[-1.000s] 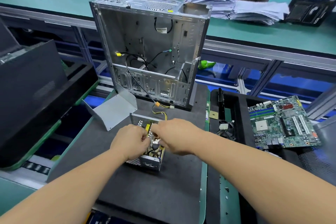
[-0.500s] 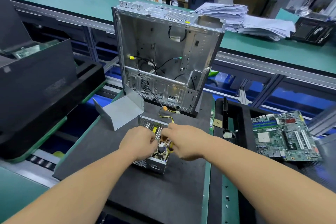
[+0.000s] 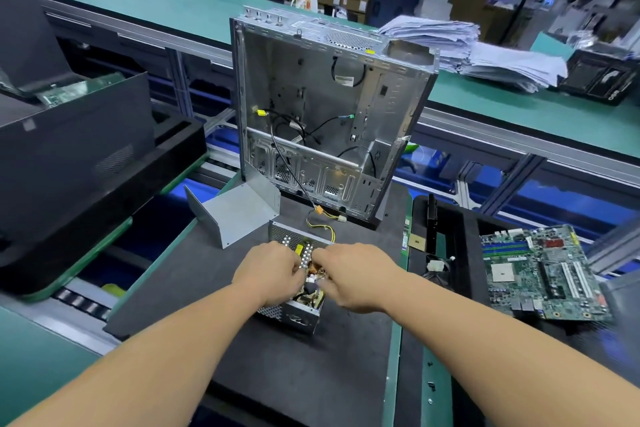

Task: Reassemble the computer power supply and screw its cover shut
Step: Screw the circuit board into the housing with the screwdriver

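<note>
The open power supply (image 3: 299, 314), a small perforated metal box with its circuit board exposed, lies on the black mat (image 3: 277, 374). My left hand (image 3: 270, 272) and my right hand (image 3: 353, 276) are both over it, fingers curled down into the board and wiring at its middle. What the fingertips grip is hidden. Its bent grey metal cover (image 3: 239, 210) lies apart on the mat, to the upper left. Yellow and black wires (image 3: 323, 225) run from the supply toward the case behind.
An empty silver computer case (image 3: 329, 114) stands upright behind the supply. A green motherboard (image 3: 540, 274) lies in a black tray to the right. A large black tray stack (image 3: 76, 177) fills the left. Paper piles (image 3: 467, 48) sit on the far green bench.
The camera has tilted up and shifted, so the scene sits lower in view. Both hands stay on the power supply, working at its inside, with little change in position.
</note>
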